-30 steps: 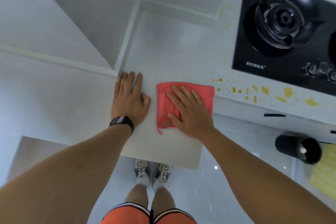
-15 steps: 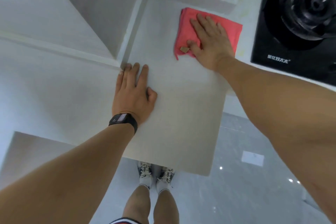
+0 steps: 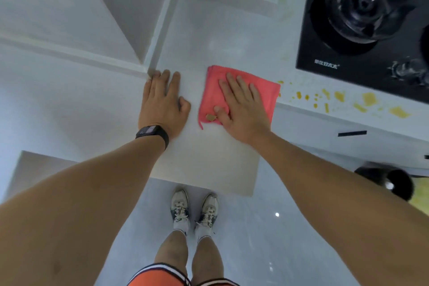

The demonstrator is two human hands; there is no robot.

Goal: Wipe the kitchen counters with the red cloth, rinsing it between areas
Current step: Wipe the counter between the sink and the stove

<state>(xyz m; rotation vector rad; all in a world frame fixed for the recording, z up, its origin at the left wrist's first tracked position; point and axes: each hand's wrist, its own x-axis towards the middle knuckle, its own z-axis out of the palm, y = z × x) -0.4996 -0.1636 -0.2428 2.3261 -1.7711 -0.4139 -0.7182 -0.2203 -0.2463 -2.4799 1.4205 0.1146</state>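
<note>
The red cloth (image 3: 211, 95) lies folded flat on the pale counter (image 3: 209, 160), near its right side. My right hand (image 3: 241, 109) presses down on the cloth with straight, spread fingers, the thumb by a small tan tag at the cloth's near corner. My left hand (image 3: 162, 104) rests flat on the bare counter just left of the cloth, fingertips at the wall corner, a black band on the wrist.
A black gas hob (image 3: 362, 30) sits at the upper right. Yellow spill spots (image 3: 339, 97) dot the counter strip in front of it, right of the cloth. A black cylindrical bin (image 3: 392, 183) stands on the floor at right. My feet (image 3: 195, 211) are below the counter edge.
My right hand has drawn the cloth back from the far corner of the counter toward the near side. My left hand has stayed flat in place.
</note>
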